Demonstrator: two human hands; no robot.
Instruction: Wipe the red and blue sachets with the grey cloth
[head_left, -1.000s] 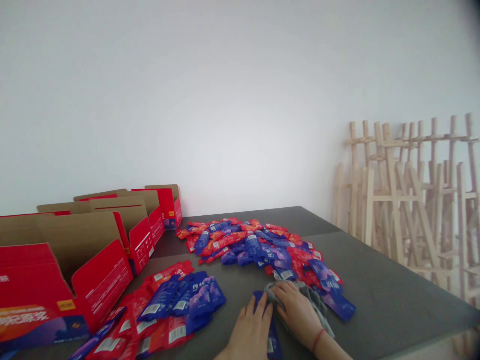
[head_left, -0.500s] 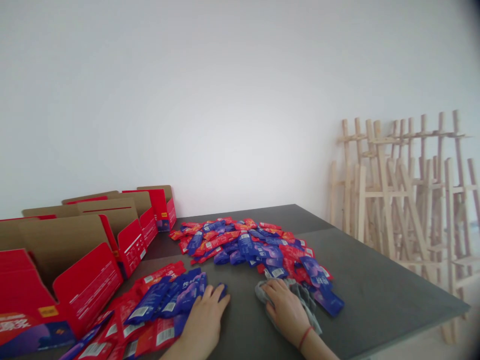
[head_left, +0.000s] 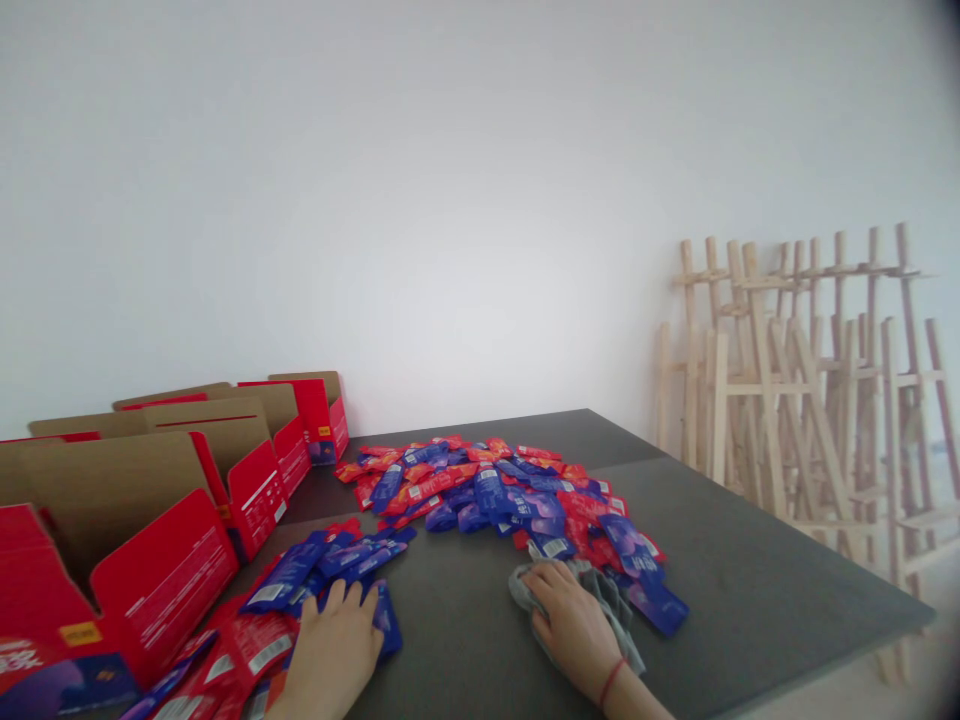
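Note:
My left hand (head_left: 336, 640) lies palm down with its fingers spread on blue packets (head_left: 367, 555) at the left, in a loose heap with red packets (head_left: 259, 640) beneath and beside them. Under my right hand (head_left: 571, 612) is a crumpled grey cloth (head_left: 611, 595), and the fingers rest over it and hold it against the table. Just beyond the cloth, a blue packet (head_left: 660, 605) sticks out from the end of a large curved pile of red and blue packets (head_left: 487, 490).
Several open red cardboard boxes (head_left: 165, 580) stand in a row along the left side. The dark grey table (head_left: 720, 580) has its right edge running diagonally. Wooden easels (head_left: 795, 400) lean by the white wall (head_left: 480, 200) at the right.
My left hand has moved left and a little nearer, and the blue packets at the left have shifted about it. My right hand stays on the cloth in the same place.

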